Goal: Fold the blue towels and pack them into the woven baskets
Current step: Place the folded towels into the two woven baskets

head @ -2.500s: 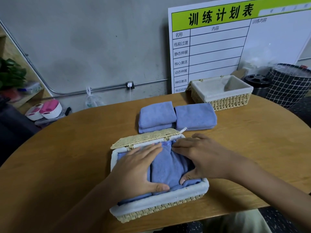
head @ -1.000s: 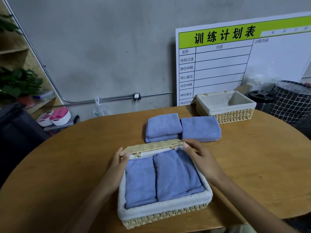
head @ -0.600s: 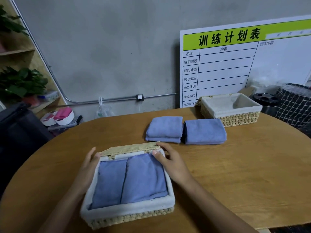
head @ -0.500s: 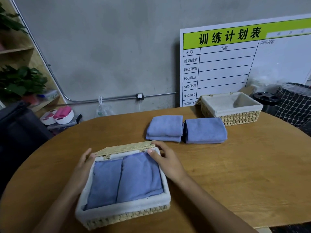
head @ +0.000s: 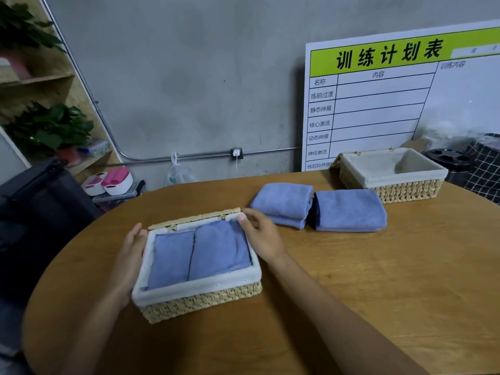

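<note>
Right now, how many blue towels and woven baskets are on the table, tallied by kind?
Folded blue towels inside the near woven basket: 2 (left one, right one)
Folded blue towels lying on the wooden table: 2 (left, right)
Woven baskets with white lining: 2 (near, and empty far basket)
Total: 6
</note>
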`<state>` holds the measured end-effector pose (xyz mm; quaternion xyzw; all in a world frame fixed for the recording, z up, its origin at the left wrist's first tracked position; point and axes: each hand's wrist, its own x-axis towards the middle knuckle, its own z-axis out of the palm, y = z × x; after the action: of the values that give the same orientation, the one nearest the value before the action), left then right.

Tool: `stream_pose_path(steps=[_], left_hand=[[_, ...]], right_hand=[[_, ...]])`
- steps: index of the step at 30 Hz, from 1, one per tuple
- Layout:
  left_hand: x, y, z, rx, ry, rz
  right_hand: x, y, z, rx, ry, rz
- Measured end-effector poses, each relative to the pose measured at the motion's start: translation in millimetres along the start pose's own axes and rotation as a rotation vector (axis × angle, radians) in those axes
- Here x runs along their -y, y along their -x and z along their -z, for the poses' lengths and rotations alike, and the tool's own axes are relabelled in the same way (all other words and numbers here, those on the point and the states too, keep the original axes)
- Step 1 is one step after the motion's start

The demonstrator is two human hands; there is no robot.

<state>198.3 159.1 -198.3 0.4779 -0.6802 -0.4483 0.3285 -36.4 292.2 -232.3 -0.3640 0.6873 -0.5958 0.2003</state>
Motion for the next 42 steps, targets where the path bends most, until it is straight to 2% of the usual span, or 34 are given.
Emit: stream_pose_path(steps=[4,7,9,14,17,21,29,37,42], left_hand=[[7.5,24.7,-0.7,0.063,0.042,-0.052],[4.0,26.8,-3.3,0.018,0.076,-0.066],[2.6,25.0,-7.5,-0.062,0.121,-0.076],[6.9,10.5,-9.6,-0.385,0.25,-0.082],[11.3,13.8,-17.3,-0.477,0.26,-0.097],[14.6,2.4,-33.3,-0.504,0.195,-0.184],[13.3,-88.3,-62.2,-0.425,0.077,-0.294],[6.6,-126.3,-79.9,-0.385,-0.006,-0.329],[4.0,-136.6,-80.7,-0.313,-0.129,-0.343]], right_hand=[[-14.1,26.0,0.1,-0.026,-0.118,-0.011],[-6.6,42.4,-1.8,-0.056,-0.163,0.012],[-1.2,53.3,-8.7,-0.082,-0.138,0.029],[8.9,39.4,-29.7,-0.149,-0.063,0.096],[15.6,16.2,-46.0,-0.199,-0.053,0.1],[20.5,-13.9,-61.5,-0.202,0.002,0.123],[6.7,-94.2,-55.3,-0.218,0.238,0.067],[5.6,-133.9,-46.9,-0.188,0.449,0.065],[5.6,-145.0,-37.6,-0.099,0.466,0.087]])
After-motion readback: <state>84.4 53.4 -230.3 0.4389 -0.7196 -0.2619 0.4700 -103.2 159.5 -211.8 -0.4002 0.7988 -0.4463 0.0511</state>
